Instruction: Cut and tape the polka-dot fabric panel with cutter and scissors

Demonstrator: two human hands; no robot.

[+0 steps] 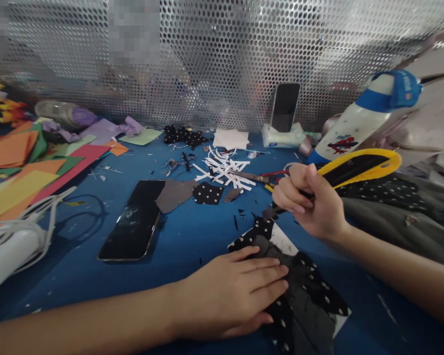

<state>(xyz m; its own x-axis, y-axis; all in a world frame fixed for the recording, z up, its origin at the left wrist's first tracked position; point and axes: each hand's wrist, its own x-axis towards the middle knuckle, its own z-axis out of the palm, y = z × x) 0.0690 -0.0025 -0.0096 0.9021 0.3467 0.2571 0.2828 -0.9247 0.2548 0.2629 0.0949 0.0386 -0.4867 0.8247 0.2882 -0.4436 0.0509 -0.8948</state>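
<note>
My left hand (240, 291) lies flat, fingers spread, on a piece of dark grey and black dotted fabric (307, 301). White paper (283, 241) shows at the edges under this fabric. My right hand (307, 197) is closed around scissors with yellow and black handles (358, 165); their dark end points down left, close to the fabric's upper edge. Beyond my hands lie a grey scrap (175, 194), a black dotted scrap (208, 193) and a pile of white paper strips (225, 170). Another pair of scissors (249, 176) with red handles rests on the strips.
A black phone (133, 222) and a white device with cable (13, 246) lie at left, near coloured papers (29, 182). Behind are a propped phone (285, 106), wipes (284, 137) and a bottle (355, 118). More fabric (403, 217) is at right.
</note>
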